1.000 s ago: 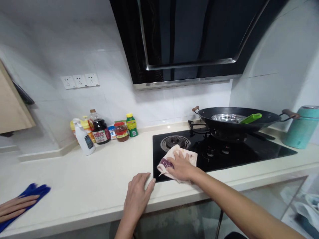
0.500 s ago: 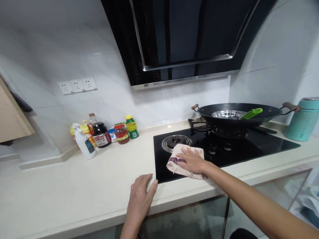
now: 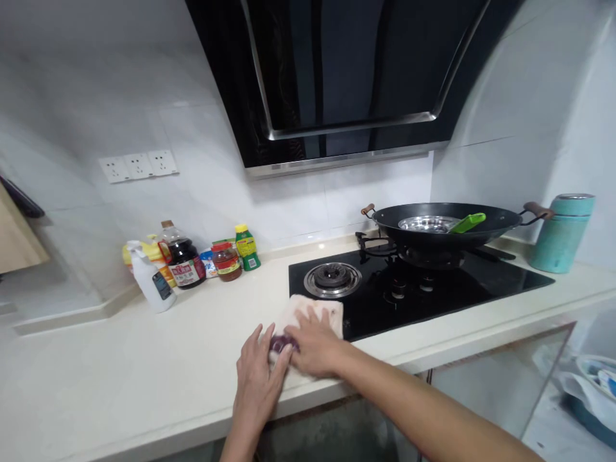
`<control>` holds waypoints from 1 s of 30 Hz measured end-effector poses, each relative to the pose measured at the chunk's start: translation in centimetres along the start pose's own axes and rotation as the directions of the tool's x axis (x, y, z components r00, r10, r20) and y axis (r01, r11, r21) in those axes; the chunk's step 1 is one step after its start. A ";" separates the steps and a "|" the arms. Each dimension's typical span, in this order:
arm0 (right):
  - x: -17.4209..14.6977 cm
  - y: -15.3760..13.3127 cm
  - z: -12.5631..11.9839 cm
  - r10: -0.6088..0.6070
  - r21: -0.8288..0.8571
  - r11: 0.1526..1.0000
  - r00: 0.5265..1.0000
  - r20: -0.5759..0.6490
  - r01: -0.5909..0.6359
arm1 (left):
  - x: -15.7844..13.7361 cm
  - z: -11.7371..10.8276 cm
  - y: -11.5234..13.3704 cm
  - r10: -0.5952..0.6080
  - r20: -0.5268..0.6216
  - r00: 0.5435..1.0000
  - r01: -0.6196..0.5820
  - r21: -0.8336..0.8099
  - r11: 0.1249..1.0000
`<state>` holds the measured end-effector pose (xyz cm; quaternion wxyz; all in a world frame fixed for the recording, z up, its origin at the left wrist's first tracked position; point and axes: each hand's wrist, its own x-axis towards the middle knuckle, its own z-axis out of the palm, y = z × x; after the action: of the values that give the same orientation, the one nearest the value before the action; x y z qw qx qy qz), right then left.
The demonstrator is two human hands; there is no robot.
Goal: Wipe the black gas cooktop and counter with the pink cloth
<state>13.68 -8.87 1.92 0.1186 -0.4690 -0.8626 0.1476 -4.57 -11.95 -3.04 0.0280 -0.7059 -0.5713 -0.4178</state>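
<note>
A pale pink cloth (image 3: pixel 294 310) with a purple patch lies across the front left corner of the black gas stove (image 3: pixel 356 321) and the cream counter. My right hand (image 3: pixel 315 343) holds it from above, pressing down with fingers spread over the fabric. Close by on the left, my left hand (image 3: pixel 260 372) is open, its fingers apart at the cloth's left edge; whether the fingertips touch the cloth I cannot tell. Behind the cloth is the stove's round left burner (image 3: pixel 332 280). Part of the cloth is hidden under my right hand.
On the right burner stands a black wok (image 3: pixel 500 221) holding a steel strainer-like utensil with a green handle (image 3: pixel 468 222). A teal flask (image 3: pixel 561 237) is to its right. Along the wall stand a white spray bottle (image 3: pixel 151 279), a dark sauce bottle (image 3: pixel 185 260) and a red-lidded jar (image 3: pixel 226 262).
My right hand has slid the cloth left and toward me, off the burner area onto the stove's corner and counter, up to my left hand. The view has shifted slightly right.
</note>
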 end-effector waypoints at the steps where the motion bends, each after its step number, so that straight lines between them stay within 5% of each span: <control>1: 0.1 -1.0 0.5 -0.072 0.008 0.997 0.997 0.005 0.072 | 0.1 0.0 -0.3 0.010 -0.010 1.000 -0.011 -0.015 1.000; 4: 0.0 -2.4 1.3 -0.244 0.046 0.969 0.970 -0.005 0.244 | 0.5 -0.3 -1.1 0.021 0.000 1.000 -0.021 -0.082 0.996; 8: -2.5 -0.5 0.9 -0.213 0.073 0.973 0.974 -0.071 0.218 | 1.0 -1.0 -1.5 -0.018 0.062 0.998 0.027 -0.152 0.988; 13: -8.2 5.8 -0.8 0.095 0.073 0.994 0.980 -0.174 -0.083 | 0.8 -1.1 -0.4 -0.020 0.169 0.985 0.034 -0.076 0.997; 17: -13.2 12.1 -2.3 0.350 -0.007 0.931 0.900 -0.261 -0.364 | 0.4 -0.9 0.3 0.006 0.217 0.976 -0.011 0.021 1.000; 21: -15.9 15.6 -2.6 0.426 -0.073 0.877 0.840 -0.336 -0.475 | 0.2 -0.9 0.6 0.005 0.207 0.978 -0.013 0.039 0.999; 25: -14.7 13.6 -1.3 0.436 -0.104 0.851 0.804 -0.405 -0.514 | 0.2 -1.0 0.9 -0.003 0.191 0.982 -0.002 0.025 1.000; 30: -11.0 6.1 1.2 0.231 -0.032 0.966 0.914 -0.333 -0.256 | 0.2 -0.9 0.6 -0.060 0.212 0.975 0.068 -0.031 0.997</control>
<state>23.83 -15.14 -2.20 0.2230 -0.5949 -0.7707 0.0491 -4.59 -12.44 -2.11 -0.0598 -0.7280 -0.5854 -0.3519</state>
